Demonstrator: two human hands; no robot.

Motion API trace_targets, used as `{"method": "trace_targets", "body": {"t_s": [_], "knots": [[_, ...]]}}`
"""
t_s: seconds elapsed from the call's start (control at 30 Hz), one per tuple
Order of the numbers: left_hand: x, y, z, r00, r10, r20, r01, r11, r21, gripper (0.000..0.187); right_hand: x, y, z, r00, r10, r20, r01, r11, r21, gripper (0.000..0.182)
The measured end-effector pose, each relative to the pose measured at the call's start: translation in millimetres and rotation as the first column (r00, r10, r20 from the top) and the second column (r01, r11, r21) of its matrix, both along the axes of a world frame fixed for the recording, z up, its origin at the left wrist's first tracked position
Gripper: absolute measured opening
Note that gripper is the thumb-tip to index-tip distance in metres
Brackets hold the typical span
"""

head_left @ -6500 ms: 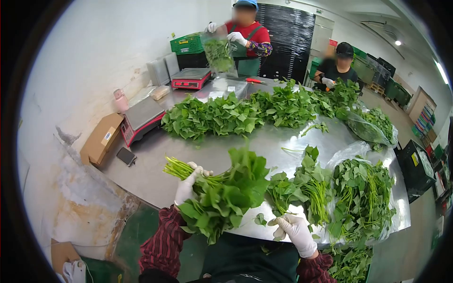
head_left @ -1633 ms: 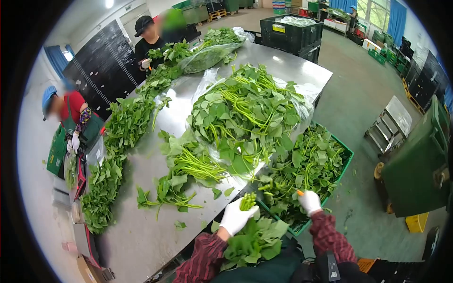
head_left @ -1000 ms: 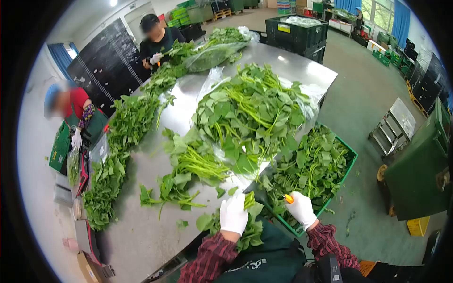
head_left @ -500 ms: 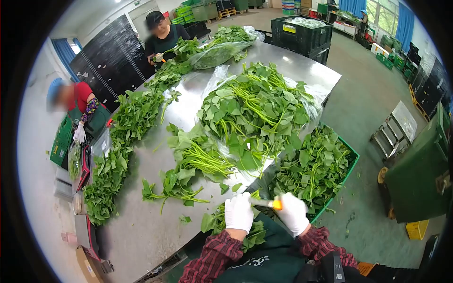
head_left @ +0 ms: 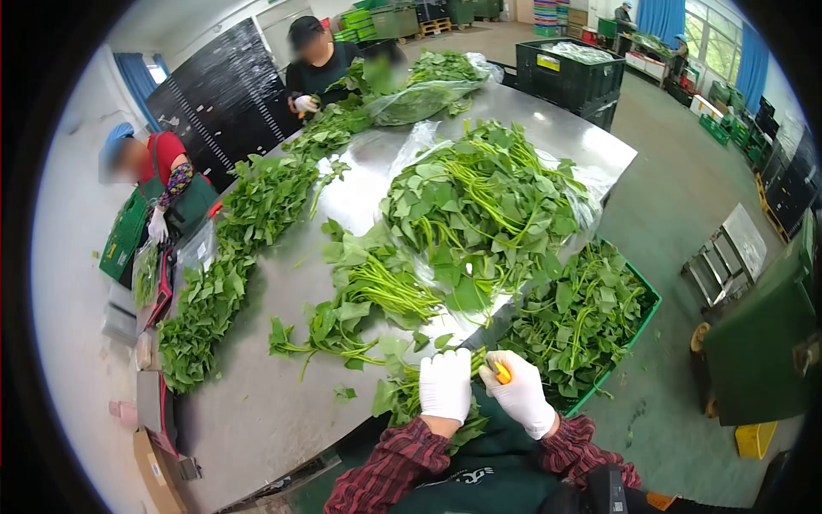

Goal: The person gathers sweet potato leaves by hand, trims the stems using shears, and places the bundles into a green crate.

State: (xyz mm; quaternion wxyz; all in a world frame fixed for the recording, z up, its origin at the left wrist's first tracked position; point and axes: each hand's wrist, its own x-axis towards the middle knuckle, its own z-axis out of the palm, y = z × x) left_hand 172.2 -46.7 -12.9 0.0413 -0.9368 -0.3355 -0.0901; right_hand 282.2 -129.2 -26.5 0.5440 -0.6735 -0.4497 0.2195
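At the near table edge, my left hand (head_left: 445, 387), in a white glove, is closed around a bunch of leafy green stems (head_left: 399, 399). Leaves hang out on its left, and short stem ends show on its right. Close beside it, my right hand (head_left: 522, 396), also gloved, grips a knife (head_left: 502, 372) by its orange-yellow handle. The blade is mostly hidden by the hands and stems. Just beyond, a small pile of greens (head_left: 390, 289) lies with its stems pointing right, in front of a large heap of leafy greens (head_left: 479, 206) on clear plastic.
A green crate (head_left: 644, 321) full of greens stands at the table's right edge. A long row of greens (head_left: 210, 308) lines the left side. Two co-workers, one person (head_left: 321, 68) and another person (head_left: 171, 171), work across the table. A dark green bin (head_left: 753, 330) stands right.
My right hand has brought the knife in closer to the stems beside my left hand, and the blade is less visible now. The whole view has shifted slightly.
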Motion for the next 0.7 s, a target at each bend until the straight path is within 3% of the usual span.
{"method": "trace_targets", "body": {"t_s": [0.03, 0.1, 0.17, 0.2, 0.23, 0.3, 0.33, 0.37, 0.43, 0.47, 0.5, 0.57, 0.63, 0.7], "knots": [[-0.2, 0.9, -3.8, 1.000, -0.002, 0.002, 0.002, 1.000, 0.010, 0.012, 2.0, 0.8, 1.9, 1.000, 0.015, 0.001, -0.015, 1.000, 0.007, 0.022], [-2.4, 3.2, -12.3, 0.998, -0.003, 0.070, 0.004, 1.000, -0.018, 0.014, 5.7, -3.3, 9.0, 0.903, 0.030, 0.428, -0.060, 0.997, 0.056, 0.025], [-6.2, 9.6, 17.3, 0.995, 0.010, 0.099, -0.005, 0.999, -0.051, 0.015, 14.2, -3.6, 14.0, 0.918, -0.109, 0.382, 0.008, 0.967, 0.255, 0.019], [-14.1, 19.0, 30.0, 0.892, 0.089, 0.443, 0.072, 0.940, -0.334, 0.007, 19.5, -6.6, 13.3, 0.969, -0.173, 0.177, 0.138, 0.971, 0.194, 0.014], [-24.0, 30.2, 38.9, 0.675, 0.254, 0.693, 0.247, 0.807, -0.536, 0.004, 26.0, -11.2, 13.0, 0.968, -0.249, -0.029, 0.251, 0.963, 0.101, 0.009], [-55.7, 61.7, 54.3, 0.347, 0.493, 0.798, 0.393, 0.696, -0.601, 0.011, 43.5, -19.2, 26.2, 0.911, -0.308, -0.273, 0.300, 0.951, -0.073, 0.006], [-78.5, 78.5, 62.3, 0.257, 0.547, 0.797, 0.450, 0.662, -0.599, 0.012, 55.2, -24.2, 11.0, 0.927, -0.320, -0.198, 0.319, 0.947, -0.034, 0.010], [-100.1, 92.8, 69.2, 0.164, 0.596, 0.786, 0.505, 0.634, -0.586, 0.013, 63.4, -27.5, 2.5, 0.916, -0.364, -0.169, 0.357, 0.932, -0.071, 0.012], [-128.8, 118.3, 65.7, -0.159, 0.690, 0.706, 0.811, 0.499, -0.306, 0.012, 64.2, -26.7, 14.8, 0.905, -0.390, -0.173, 0.372, 0.920, -0.125, 0.013], [-141.1, 123.1, 62.4, -0.267, 0.739, 0.618, 0.846, 0.487, -0.216, 0.019, 63.2, -26.3, 15.7, 0.912, -0.383, -0.145, 0.363, 0.920, -0.145, 0.014], [-149.4, 132.7, 52.7, -0.318, 0.593, 0.740, 0.947, 0.237, 0.217, 0.016, 61.7, -25.6, 13.3, 0.920, -0.374, -0.115, 0.354, 0.921, -0.163, 0.016], [-174.9, 125.8, 52.3, -0.377, 0.628, 0.681, 0.925, 0.299, 0.236, 0.016, 56.7, -20.3, -1.6, 0.949, -0.295, -0.110, 0.263, 0.935, -0.237, 0.014], [-203.3, 119.5, 52.6, -0.442, 0.648, 0.620, 0.885, 0.428, 0.184, 0.016, 43.7, -7.8, -24.1, 0.986, -0.163, -0.019, 0.157, 0.972, -0.174, 0.014], [-231.5, 114.2, 51.1, -0.503, 0.637, 0.584, 0.836, 0.528, 0.145, 0.017, 6.4, 9.2, 2.2, 0.994, 0.002, -0.109, -0.026, 0.974, -0.223, 0.016]]}}
